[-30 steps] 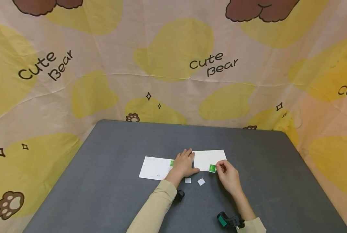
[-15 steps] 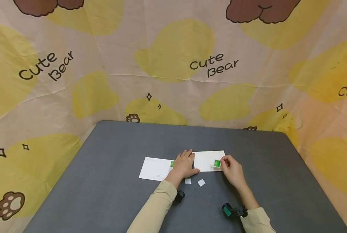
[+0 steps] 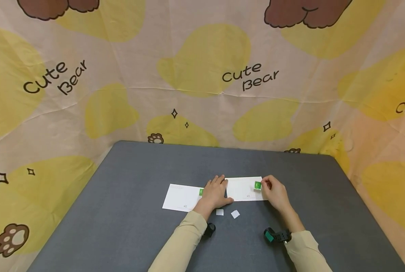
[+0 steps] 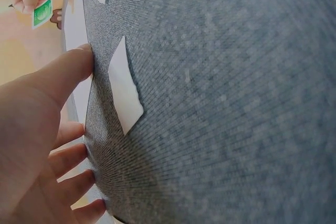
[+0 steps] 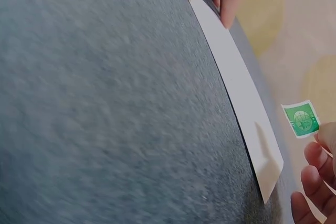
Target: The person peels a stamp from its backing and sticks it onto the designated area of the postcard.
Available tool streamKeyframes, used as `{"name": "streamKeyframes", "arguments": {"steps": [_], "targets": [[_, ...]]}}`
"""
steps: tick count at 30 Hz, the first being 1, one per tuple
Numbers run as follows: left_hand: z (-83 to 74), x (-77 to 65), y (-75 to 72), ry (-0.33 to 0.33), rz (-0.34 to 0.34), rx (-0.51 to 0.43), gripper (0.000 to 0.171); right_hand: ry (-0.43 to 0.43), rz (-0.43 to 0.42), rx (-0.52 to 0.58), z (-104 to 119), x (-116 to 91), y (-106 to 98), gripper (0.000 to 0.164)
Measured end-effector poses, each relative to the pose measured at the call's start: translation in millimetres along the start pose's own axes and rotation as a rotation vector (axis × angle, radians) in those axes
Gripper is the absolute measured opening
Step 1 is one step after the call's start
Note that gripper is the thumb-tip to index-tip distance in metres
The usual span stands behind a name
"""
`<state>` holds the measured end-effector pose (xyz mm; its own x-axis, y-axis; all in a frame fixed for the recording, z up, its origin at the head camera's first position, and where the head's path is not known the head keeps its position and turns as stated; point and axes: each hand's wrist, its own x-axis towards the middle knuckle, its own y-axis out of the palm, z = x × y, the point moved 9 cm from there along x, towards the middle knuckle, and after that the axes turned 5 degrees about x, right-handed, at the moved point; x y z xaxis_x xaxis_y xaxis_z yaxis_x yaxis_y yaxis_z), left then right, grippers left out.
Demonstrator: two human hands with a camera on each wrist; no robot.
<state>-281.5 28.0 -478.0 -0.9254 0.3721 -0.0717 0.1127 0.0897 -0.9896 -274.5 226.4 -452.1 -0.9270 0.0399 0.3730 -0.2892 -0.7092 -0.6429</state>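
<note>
My right hand (image 3: pixel 276 192) pinches a small green postage stamp (image 3: pixel 257 186) by its edge between thumb and finger. The stamp (image 5: pixel 303 119) has a white border and a round globe-like print, and it is held above the right end of a white envelope (image 3: pixel 241 189). My left hand (image 3: pixel 214 193) rests with spread fingers at that envelope's left end, the thumb (image 4: pixel 79 66) on its near edge. Under the left wrist side lies a second white envelope (image 3: pixel 180 196). A green stamp (image 3: pixel 201 192) shows on it, partly hidden by the left hand.
Two small white paper squares, one upright (image 3: pixel 220 212) and one turned (image 3: pixel 235 214), lie on the grey table (image 3: pixel 138 234) in front of the envelopes. A printed cloth (image 3: pixel 202 56) hangs behind the table's far edge.
My right hand has carried the stamp up and to the right, from the right envelope's near edge to above its right end. The left hand has stayed in place.
</note>
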Motion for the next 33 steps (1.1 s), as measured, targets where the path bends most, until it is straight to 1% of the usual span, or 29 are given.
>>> {"name": "streamKeyframes", "arguments": {"steps": [6,14,18,22,27,33], "targets": [[-0.3,-1.0,-0.7,0.000,0.009,-0.016,0.074,0.007,0.051,-0.012,-6.6,8.1,3.2,0.003],[-0.7,-0.6,-0.7,0.002,0.016,-0.023,0.075,0.035,0.112,-0.029,-19.7,19.9,9.1,0.006],[0.0,-0.4,0.3,-0.001,0.017,-0.012,0.075,0.058,0.149,-0.046,-24.4,23.5,12.9,0.008],[-0.2,-0.8,0.6,0.000,0.018,-0.013,0.074,0.066,0.180,-0.053,-26.1,25.9,15.2,0.008],[-0.1,-1.2,-0.5,-0.001,0.016,-0.020,0.074,0.066,0.198,-0.078,-26.4,29.9,16.1,0.009],[0.9,-0.5,1.3,-0.002,0.015,-0.018,0.075,0.090,0.232,-0.089,-26.5,33.2,17.8,0.009]]}}
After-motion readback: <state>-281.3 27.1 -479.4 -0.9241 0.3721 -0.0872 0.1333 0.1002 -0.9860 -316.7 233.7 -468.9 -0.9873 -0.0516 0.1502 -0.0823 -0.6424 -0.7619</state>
